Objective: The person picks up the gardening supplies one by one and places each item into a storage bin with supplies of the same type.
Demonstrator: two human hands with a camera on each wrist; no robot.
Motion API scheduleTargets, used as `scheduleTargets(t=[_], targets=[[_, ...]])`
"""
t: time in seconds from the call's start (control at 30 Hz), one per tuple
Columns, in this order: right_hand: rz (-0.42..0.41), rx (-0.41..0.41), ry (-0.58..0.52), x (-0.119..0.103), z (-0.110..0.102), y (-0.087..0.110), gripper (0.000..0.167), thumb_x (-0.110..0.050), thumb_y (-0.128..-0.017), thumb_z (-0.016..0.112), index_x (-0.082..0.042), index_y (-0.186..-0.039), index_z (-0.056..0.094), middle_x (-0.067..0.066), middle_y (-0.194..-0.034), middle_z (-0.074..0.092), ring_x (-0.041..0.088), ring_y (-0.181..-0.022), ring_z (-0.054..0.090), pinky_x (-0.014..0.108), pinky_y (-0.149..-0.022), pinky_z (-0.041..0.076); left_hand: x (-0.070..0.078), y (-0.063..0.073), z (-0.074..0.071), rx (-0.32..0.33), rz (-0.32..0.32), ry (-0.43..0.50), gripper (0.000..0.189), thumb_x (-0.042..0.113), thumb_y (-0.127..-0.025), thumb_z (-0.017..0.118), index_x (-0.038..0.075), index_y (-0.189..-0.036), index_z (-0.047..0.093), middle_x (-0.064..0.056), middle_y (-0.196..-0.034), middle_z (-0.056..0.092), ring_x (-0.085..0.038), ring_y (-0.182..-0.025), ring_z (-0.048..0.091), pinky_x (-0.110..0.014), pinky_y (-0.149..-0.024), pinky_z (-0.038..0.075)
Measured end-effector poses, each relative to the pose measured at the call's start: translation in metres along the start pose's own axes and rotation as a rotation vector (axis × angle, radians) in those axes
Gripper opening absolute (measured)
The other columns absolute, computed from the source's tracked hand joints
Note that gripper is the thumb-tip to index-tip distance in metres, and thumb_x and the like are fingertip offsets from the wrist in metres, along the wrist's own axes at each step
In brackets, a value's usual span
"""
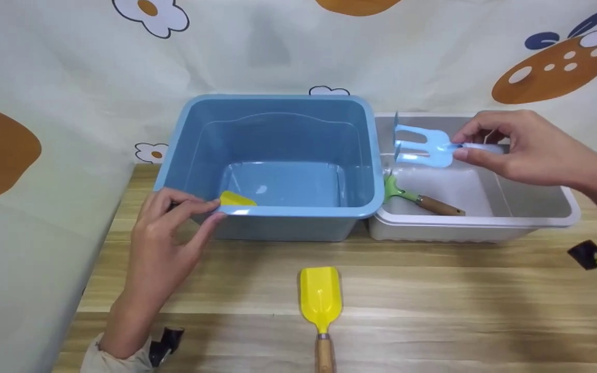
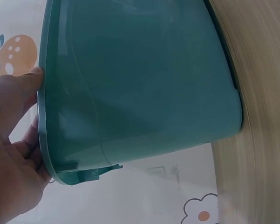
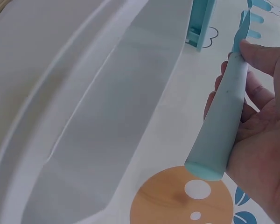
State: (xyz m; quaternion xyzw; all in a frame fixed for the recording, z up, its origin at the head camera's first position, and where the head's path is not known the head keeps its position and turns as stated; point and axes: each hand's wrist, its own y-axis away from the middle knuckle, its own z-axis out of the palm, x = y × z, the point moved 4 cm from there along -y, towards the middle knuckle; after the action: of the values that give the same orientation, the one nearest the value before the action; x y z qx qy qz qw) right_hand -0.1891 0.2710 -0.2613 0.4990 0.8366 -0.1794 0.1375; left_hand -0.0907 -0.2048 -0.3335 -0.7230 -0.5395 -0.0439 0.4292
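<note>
My right hand (image 1: 526,147) pinches a light blue hand rake (image 1: 436,147) near the base of its pale handle, holding it above the white bin (image 1: 485,225). The rake's bent tines point left, toward the blue bin. In the right wrist view the rake's thick handle (image 3: 219,116) lies along the palm. My left hand (image 1: 169,238) grips the front left rim of the blue bin (image 1: 298,211) between thumb and fingers. Inside that bin a yellow piece (image 1: 236,199) shows just behind the front rim, mostly hidden. A green hand rake (image 1: 399,192) with a wooden handle lies in the white bin.
A yellow hand shovel (image 1: 321,298) with a wooden handle lies on the wooden table (image 1: 433,300) in front of the bins. The two bins stand side by side against a printed cloth (image 1: 257,46) at the back.
</note>
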Motion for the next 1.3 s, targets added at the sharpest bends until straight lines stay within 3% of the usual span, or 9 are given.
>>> scheduleTargets(t=[0.23,0.6,0.73,1.13,1.3], targets=[[0.024,-0.005,0.032,0.006,-0.003,0.000,0.015,-0.015,-0.092,0.083,-0.015,-0.107,0.078,-0.005,-0.099,0.071,0.002,-0.086,0.053,0.005,-0.082,0.038,0.002,0.000,0.003,-0.012,-0.006,0.000,0.024,0.017,-0.085,0.090,0.012,-0.107,0.084,-0.007,-0.097,0.066,-0.020,-0.100,0.058,-0.027,-0.090,0.042],[0.009,0.000,0.012,0.017,0.001,-0.011,0.012,-0.015,-0.091,0.084,-0.016,-0.101,0.078,-0.010,-0.090,0.068,0.001,-0.082,0.056,0.004,-0.080,0.040,0.003,0.004,-0.002,-0.001,0.007,0.009,0.024,0.014,-0.084,0.091,0.013,-0.107,0.084,-0.006,-0.098,0.067,-0.020,-0.099,0.058,-0.025,-0.087,0.041],[0.004,-0.016,0.032,0.019,0.002,-0.013,0.012,-0.015,-0.091,0.084,-0.014,-0.102,0.078,-0.006,-0.092,0.070,0.002,-0.082,0.055,0.004,-0.080,0.040,0.003,0.004,-0.003,-0.008,-0.002,0.003,0.024,0.014,-0.084,0.090,0.012,-0.107,0.084,-0.006,-0.099,0.067,-0.020,-0.101,0.058,-0.025,-0.091,0.042],[-0.013,-0.063,0.068,0.029,0.008,-0.022,0.016,-0.014,-0.093,0.082,-0.012,-0.108,0.077,0.002,-0.099,0.074,0.004,-0.085,0.052,0.009,-0.075,0.039,0.005,0.005,-0.002,-0.012,-0.012,-0.026,0.022,0.016,-0.085,0.090,0.011,-0.106,0.084,-0.006,-0.097,0.066,-0.020,-0.098,0.057,-0.027,-0.084,0.039],[-0.026,-0.075,0.088,0.030,0.011,-0.027,0.019,-0.014,-0.095,0.080,-0.010,-0.113,0.076,0.006,-0.106,0.075,-0.001,-0.088,0.054,0.002,-0.079,0.038,0.005,0.005,-0.003,-0.024,-0.034,-0.038,0.022,0.018,-0.085,0.090,0.011,-0.106,0.084,-0.007,-0.098,0.066,-0.020,-0.099,0.057,-0.028,-0.086,0.039]])
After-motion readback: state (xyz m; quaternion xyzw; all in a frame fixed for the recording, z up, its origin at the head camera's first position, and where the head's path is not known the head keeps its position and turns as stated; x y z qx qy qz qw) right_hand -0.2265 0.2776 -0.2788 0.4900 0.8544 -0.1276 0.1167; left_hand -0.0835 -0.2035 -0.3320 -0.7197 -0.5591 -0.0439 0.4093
